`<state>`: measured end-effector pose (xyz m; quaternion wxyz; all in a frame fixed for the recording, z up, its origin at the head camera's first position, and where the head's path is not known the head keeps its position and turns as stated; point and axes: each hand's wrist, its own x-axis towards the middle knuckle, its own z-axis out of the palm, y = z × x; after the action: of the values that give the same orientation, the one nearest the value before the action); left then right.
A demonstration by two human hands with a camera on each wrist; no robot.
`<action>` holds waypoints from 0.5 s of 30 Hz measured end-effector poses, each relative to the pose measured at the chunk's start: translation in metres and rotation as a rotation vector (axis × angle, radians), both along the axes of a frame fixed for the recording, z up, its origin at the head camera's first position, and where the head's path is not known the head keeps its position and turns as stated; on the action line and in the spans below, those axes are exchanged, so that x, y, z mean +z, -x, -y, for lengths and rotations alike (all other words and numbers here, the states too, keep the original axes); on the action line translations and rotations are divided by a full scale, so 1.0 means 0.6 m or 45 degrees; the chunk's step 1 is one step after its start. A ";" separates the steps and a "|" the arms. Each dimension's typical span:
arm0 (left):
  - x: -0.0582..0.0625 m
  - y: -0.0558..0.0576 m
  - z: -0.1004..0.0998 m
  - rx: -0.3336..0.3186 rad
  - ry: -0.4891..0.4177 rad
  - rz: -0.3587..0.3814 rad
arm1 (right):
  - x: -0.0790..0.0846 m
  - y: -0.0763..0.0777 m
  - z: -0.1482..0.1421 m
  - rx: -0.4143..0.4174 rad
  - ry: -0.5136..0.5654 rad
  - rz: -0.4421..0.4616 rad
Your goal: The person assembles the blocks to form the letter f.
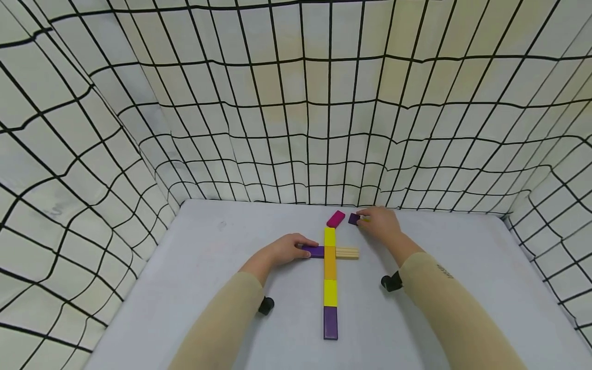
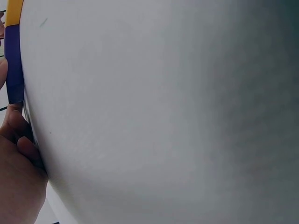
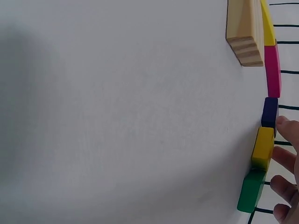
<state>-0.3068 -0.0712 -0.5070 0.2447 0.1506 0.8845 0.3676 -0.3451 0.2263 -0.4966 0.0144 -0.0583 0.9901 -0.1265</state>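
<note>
My left hand (image 1: 288, 248) pinches the outer end of a purple block (image 1: 316, 252) lying flat, its inner end against an orange block (image 1: 330, 263). That orange block belongs to a straight column with a yellow block (image 1: 329, 236) above it, another yellow block (image 1: 330, 293) below and a purple block (image 1: 330, 324) at the near end. At the far side my right hand (image 1: 383, 225) has its fingertips on a small dark purple block (image 1: 353, 219). Beside those fingers, in the right wrist view, a yellow block (image 3: 263, 148) and a green block (image 3: 252, 190) continue in a row from the dark one (image 3: 269, 112).
A magenta block (image 1: 335, 219) lies slanted at the column's far end, left of the dark block. Plain wooden pieces (image 1: 347, 253) extend right from the orange block. Black netting (image 1: 305, 103) over pale walls surrounds the white table (image 1: 222, 246) at the back and sides.
</note>
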 end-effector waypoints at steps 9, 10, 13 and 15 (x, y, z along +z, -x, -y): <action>0.000 0.000 0.003 -0.015 -0.015 -0.004 | -0.009 0.009 0.007 -0.001 0.025 0.025; 0.000 0.000 0.004 -0.014 -0.016 -0.004 | -0.011 0.010 0.009 -0.002 0.020 0.025; 0.000 0.000 0.004 -0.011 -0.017 -0.006 | -0.012 0.015 0.012 -0.019 -0.001 0.024; -0.001 0.000 0.005 -0.010 -0.013 -0.011 | -0.010 0.017 0.014 -0.031 -0.001 0.030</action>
<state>-0.3071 -0.0740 -0.5077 0.2416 0.1569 0.8830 0.3705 -0.3553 0.2179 -0.5027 0.0244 -0.0447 0.9906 -0.1268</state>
